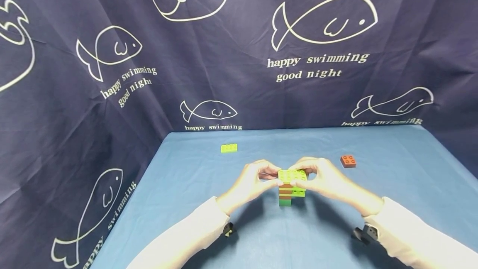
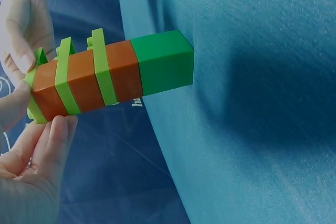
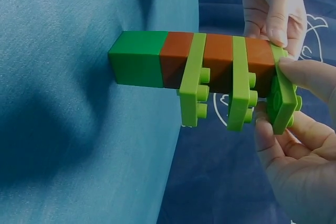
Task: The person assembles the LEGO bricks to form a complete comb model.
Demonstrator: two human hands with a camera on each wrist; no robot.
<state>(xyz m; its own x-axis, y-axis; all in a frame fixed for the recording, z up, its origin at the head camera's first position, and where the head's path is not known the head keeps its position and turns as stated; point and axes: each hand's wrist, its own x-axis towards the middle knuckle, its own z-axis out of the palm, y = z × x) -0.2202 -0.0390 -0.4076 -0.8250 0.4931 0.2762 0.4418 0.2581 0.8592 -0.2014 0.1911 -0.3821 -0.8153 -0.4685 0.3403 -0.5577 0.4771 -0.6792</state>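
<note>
A stack of building bricks (image 1: 285, 197) stands upright on the table: a dark green brick (image 2: 165, 64) at the bottom, then orange-brown bricks (image 2: 85, 80) alternating with thin lime green bricks (image 3: 240, 85) that jut out to the right. At the top, my left hand (image 1: 254, 182) pinches the left end of the uppermost lime brick (image 1: 287, 175) between thumb and fingers, its fingertips also close to the brown brick below. My right hand (image 1: 319, 175) pinches the jutting right end of that same lime brick. Fingers partly cover its sides.
A loose lime green brick (image 1: 229, 148) lies at the back left of the blue table (image 1: 194, 186). An orange-red brick (image 1: 348, 161) lies behind my right hand. A dark blue curtain with fish drawings (image 1: 239, 53) hangs behind and to the left.
</note>
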